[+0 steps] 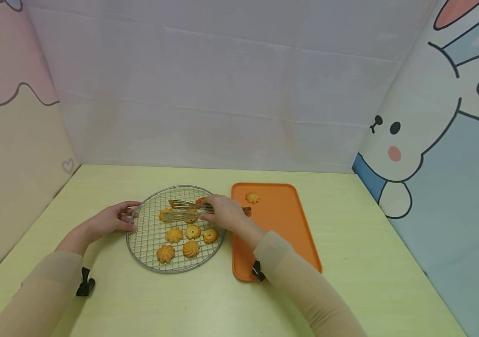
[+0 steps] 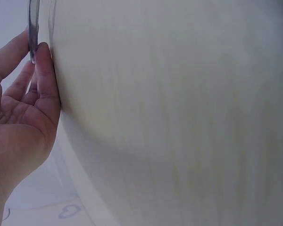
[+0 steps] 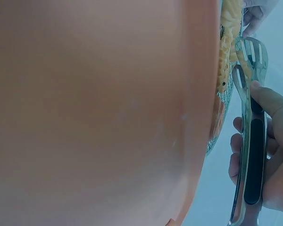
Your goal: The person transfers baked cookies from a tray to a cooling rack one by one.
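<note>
My left hand (image 1: 110,220) is at the left rim of a round wire cooling rack (image 1: 146,238), and in the left wrist view thumb and fingers pinch its metal edge (image 2: 33,28). Several piped cookies (image 1: 174,235) lie on the rack, mostly in its middle and right half. Above them my right hand (image 1: 227,213) grips metal tongs (image 1: 182,204) by dark-padded handles (image 3: 254,160). The slotted tong heads are apart and point left, over cookies partly hidden behind them. Whether they touch a cookie, I cannot tell.
Right beside the rack lies an orange tray (image 1: 277,229) with one flower-shaped cookie (image 1: 252,198) near its far left corner. My right forearm crosses over the tray's near part. A pale wall stands behind the table (image 1: 361,262), with cartoon-printed panels at both sides.
</note>
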Available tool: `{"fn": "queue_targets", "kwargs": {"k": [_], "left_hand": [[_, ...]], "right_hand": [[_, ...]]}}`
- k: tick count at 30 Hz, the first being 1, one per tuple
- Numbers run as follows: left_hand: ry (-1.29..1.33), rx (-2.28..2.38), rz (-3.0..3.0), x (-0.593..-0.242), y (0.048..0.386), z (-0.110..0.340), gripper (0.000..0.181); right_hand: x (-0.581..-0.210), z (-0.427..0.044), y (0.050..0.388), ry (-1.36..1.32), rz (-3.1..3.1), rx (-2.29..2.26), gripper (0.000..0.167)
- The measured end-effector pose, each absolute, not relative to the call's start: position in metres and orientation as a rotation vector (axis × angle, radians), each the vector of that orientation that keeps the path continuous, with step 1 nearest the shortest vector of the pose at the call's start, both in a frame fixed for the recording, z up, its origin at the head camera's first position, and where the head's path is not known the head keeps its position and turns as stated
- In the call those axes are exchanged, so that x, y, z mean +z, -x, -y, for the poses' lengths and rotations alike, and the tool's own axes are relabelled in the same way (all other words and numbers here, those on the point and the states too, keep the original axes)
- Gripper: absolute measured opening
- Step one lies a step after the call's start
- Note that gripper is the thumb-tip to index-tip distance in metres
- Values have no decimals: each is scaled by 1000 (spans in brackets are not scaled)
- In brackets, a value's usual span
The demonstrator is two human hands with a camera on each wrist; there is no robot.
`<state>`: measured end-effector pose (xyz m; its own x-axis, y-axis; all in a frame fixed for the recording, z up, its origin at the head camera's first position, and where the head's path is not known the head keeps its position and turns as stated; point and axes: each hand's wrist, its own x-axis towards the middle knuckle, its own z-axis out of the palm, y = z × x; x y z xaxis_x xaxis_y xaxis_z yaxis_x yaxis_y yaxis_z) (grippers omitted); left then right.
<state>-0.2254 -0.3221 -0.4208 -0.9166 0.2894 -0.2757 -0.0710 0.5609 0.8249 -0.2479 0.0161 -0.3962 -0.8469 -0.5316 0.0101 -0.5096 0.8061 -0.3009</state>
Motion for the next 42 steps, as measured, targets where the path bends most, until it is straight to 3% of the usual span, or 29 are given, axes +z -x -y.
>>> {"fn": "queue_targets", "kwargs": {"k": [24, 42], "left_hand": [[-170, 1293, -2430, -423, 222, 318, 82], [-182, 1329, -2393, -425, 223, 321, 83]], "right_hand": [[-352, -85, 247, 829, -3029, -529, 46], [-359, -166, 256, 712, -3144, -583, 43]]}}
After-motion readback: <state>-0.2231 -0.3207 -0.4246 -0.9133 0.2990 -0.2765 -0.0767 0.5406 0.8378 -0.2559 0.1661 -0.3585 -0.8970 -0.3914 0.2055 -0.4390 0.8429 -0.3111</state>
